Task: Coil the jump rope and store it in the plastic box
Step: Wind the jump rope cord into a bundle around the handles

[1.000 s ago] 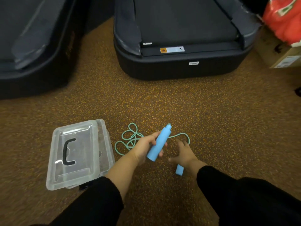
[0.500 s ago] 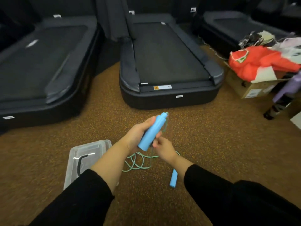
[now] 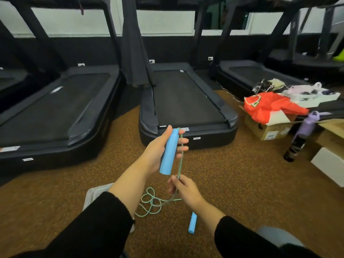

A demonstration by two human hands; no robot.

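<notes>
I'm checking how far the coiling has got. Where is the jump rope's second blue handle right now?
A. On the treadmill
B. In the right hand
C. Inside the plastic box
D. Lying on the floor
D: the second handle lies on the floor near the right hand, which pinches only the rope.

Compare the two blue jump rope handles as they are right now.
The held handle is raised off the floor in the left hand; the other handle lies on the speckled floor, touched by neither hand. The held handle stands nearly upright, with the green cord running from its top down to the right hand; the other handle lies flat, just right of the loose cord loops. Both are plain light-blue cylinders.
</notes>
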